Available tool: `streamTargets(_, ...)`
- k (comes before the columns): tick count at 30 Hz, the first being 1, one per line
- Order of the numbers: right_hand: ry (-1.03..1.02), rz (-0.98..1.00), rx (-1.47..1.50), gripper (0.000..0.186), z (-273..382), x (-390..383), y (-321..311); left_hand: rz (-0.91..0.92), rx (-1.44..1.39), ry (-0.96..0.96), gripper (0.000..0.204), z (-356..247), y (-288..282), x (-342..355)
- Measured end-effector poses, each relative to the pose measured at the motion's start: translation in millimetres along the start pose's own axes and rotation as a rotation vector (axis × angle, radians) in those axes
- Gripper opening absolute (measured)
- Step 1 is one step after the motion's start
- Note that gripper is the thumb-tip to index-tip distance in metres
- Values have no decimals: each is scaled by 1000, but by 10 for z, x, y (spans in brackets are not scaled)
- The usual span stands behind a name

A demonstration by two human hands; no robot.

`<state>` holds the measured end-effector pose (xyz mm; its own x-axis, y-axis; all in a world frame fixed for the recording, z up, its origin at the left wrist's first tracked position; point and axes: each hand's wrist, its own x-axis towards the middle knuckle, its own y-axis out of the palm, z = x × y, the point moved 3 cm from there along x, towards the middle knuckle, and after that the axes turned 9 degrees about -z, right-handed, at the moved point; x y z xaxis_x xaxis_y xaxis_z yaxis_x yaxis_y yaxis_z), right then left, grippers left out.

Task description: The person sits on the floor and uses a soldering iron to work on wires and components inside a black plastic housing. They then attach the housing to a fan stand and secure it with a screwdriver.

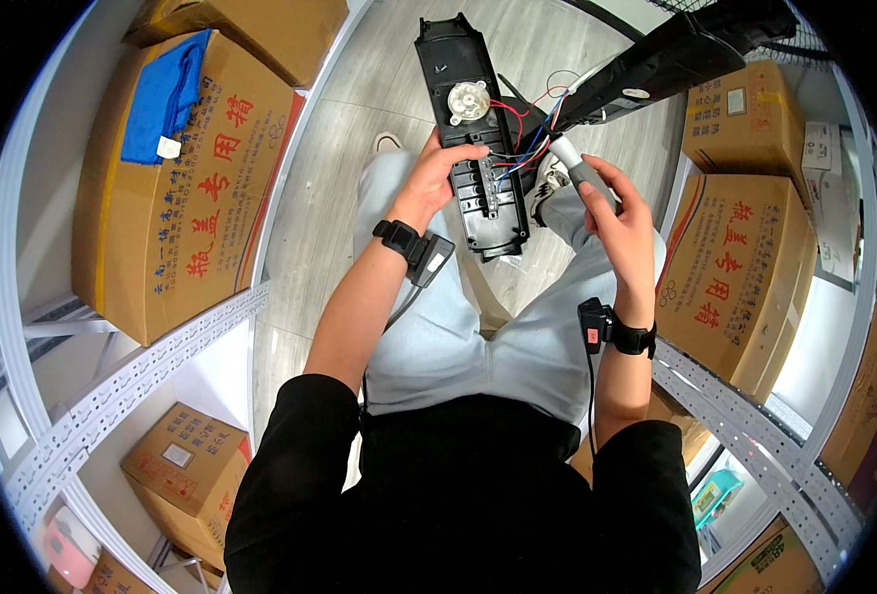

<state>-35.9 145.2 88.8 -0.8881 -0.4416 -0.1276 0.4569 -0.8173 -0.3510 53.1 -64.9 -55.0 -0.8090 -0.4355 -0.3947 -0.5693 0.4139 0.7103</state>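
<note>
Right, I'm looking straight down and my left hand [437, 178] has its fingers curled around the edge of the long black plastic panel [478, 139], thumb pressed on its ribbed inner face. The panel stands out over my knees, above the grey wood-look floor [359, 119], with a round white plastic gear part [469, 101] seated near its upper end. Red, blue and white wires [523, 134] run from the panel's middle across to the black casing [671, 59] up on the right. My right hand [622, 223] is clenched tight around the grey handle of a tool [582, 173], its tip pointing up toward those wires. Brown cardboard boxes [191, 188] sit on white metal shelving [142, 371] either side, a blue cloth [166, 94] draped on the left one.
</note>
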Motion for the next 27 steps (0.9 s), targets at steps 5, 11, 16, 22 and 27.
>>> streamTargets(5, -43, 24, 32, 35, 63, 46, 92, 17, 31, 15, 47, -4, -3, -5)
streamTargets(11, -46, 24, 44, 35, 43, 47, 134, 22, -11, 6, 44, -7, -15, -8)
streamTargets(16, -38, 13, 35, 35, 35, 32, 119, -54, -112, -50, 41, -32, -32, -7)
streamTargets(22, -61, 2, 39, 35, 83, 29, 129, -39, -105, -42, 39, -2, -61, 10)
streamTargets(27, -65, 1, 34, 35, 75, 32, 128, -20, -94, -52, 39, 10, -45, 14)
